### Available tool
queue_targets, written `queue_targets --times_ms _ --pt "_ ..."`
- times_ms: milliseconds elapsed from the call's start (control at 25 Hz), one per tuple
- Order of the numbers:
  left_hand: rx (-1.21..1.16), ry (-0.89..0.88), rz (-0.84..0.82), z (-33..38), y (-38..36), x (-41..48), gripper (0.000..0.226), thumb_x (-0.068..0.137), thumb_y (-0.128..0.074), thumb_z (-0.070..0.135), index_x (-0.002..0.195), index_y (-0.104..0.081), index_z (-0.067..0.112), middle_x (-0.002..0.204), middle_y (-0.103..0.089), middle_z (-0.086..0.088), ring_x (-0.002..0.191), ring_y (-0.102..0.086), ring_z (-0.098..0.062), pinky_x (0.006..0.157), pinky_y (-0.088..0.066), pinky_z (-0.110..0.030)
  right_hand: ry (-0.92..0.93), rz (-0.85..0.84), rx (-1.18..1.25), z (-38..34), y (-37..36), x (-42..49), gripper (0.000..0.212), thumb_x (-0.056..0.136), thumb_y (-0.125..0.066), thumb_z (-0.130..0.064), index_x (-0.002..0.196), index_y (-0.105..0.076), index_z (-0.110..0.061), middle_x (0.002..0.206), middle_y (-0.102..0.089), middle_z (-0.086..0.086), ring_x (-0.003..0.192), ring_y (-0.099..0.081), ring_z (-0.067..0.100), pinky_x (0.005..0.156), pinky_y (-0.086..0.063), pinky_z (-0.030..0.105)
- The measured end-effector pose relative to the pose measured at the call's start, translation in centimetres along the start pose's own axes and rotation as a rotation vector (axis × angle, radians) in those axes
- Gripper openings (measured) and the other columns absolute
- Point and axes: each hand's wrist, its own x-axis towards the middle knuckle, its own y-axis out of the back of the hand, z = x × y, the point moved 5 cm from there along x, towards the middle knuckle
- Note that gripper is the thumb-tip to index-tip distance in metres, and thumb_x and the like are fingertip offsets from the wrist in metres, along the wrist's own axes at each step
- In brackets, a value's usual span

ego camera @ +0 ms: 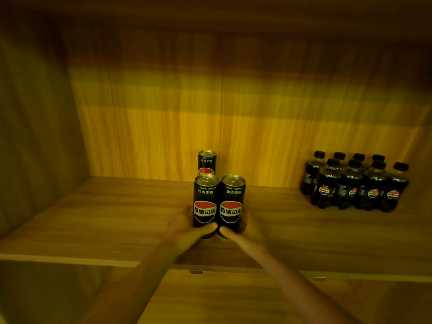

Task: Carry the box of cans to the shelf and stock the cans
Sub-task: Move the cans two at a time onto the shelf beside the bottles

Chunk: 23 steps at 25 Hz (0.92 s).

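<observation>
Two tall black cola cans stand side by side, upright, over the wooden shelf board (98,220). My left hand (187,226) wraps the base of the left can (205,199). The right can (232,202) is gripped low down by my right hand (240,230). Both thumbs meet in front of the cans. I cannot tell whether the cans touch the board. A third black can (207,161) stands alone right behind the left one, near the back wall. The box is not in view.
A cluster of several small black cola bottles (355,183) stands at the shelf's right side. The wooden back wall (233,113) and left side wall (35,136) close the compartment. A shelf front edge (70,259) runs below my forearms.
</observation>
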Motion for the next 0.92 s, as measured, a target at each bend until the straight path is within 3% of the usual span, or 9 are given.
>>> queue_targets --times_ms 120,200,280,400,480,800,920 --pt "0.412 -0.059 0.181 -1.5 -0.4 1.0 0.079 0.067 -0.061 0.066 0.131 -0.044 0.023 0.134 -0.054 0.000 0.127 -0.046 -0.020 0.113 -0.023 -0.047 0.054 0.089 -0.154 1.6 -1.0 0.8 0.078 0.065 -0.072 -0.053 0.131 -0.042 -0.024 0.133 -0.056 0.001 0.120 -0.054 0.018 0.099 -0.047 0.041" --pt "0.445 -0.090 0.233 -1.2 -0.5 2.0 0.070 0.073 -0.057 0.062 0.129 -0.045 0.022 0.132 -0.056 0.000 0.126 -0.045 -0.019 0.114 -0.019 -0.047 0.107 0.105 -0.135 1.2 -1.1 1.9 0.068 0.068 -0.071 -0.051 0.125 -0.050 -0.021 0.124 -0.063 0.001 0.113 -0.059 0.017 0.092 -0.051 0.037" --pt "0.511 -0.056 0.209 -1.2 -0.4 3.9 0.073 0.074 -0.053 0.065 0.133 -0.040 0.024 0.139 -0.049 -0.001 0.133 -0.037 -0.021 0.114 -0.016 -0.051 0.141 0.120 -0.119 0.8 -1.0 3.3 0.067 0.068 -0.071 -0.050 0.124 -0.053 -0.018 0.120 -0.065 0.003 0.110 -0.061 0.019 0.091 -0.052 0.036" --pt "0.685 -0.004 0.177 -1.0 -0.2 6.9 0.081 0.076 -0.045 0.069 0.141 -0.028 0.025 0.150 -0.033 -0.004 0.142 -0.021 -0.025 0.115 -0.008 -0.056 0.141 0.161 -0.145 1.3 -1.1 6.3 0.084 0.059 -0.067 -0.065 0.127 -0.049 -0.019 0.124 -0.062 0.006 0.112 -0.059 0.022 0.094 -0.050 0.045" --pt "0.730 -0.003 0.188 -0.8 -0.1 8.3 0.085 0.076 -0.041 0.071 0.144 -0.022 0.023 0.154 -0.026 -0.005 0.144 -0.015 -0.026 0.115 -0.004 -0.058 0.112 0.155 -0.236 1.2 -1.1 7.8 0.075 0.067 -0.069 -0.054 0.129 -0.047 -0.018 0.128 -0.059 0.006 0.115 -0.057 0.023 0.096 -0.048 0.045" --pt "0.664 0.072 0.177 -1.8 -0.2 10.9 0.092 0.074 -0.042 0.072 0.145 -0.021 0.017 0.154 -0.026 -0.008 0.143 -0.017 -0.026 0.114 -0.005 -0.060 0.021 0.260 -0.455 1.0 -1.2 10.4 0.072 0.073 -0.065 -0.053 0.126 -0.040 -0.011 0.129 -0.056 0.011 0.119 -0.053 0.028 0.099 -0.044 0.043" --pt "0.657 0.077 0.164 -1.8 -0.4 10.8 0.094 0.075 -0.039 0.074 0.146 -0.016 0.018 0.156 -0.020 -0.009 0.145 -0.010 -0.027 0.114 0.002 -0.062 0.007 0.236 -0.494 0.8 -1.6 10.5 0.080 0.070 -0.068 -0.053 0.129 -0.034 -0.011 0.132 -0.050 0.012 0.123 -0.047 0.030 0.101 -0.041 0.042"
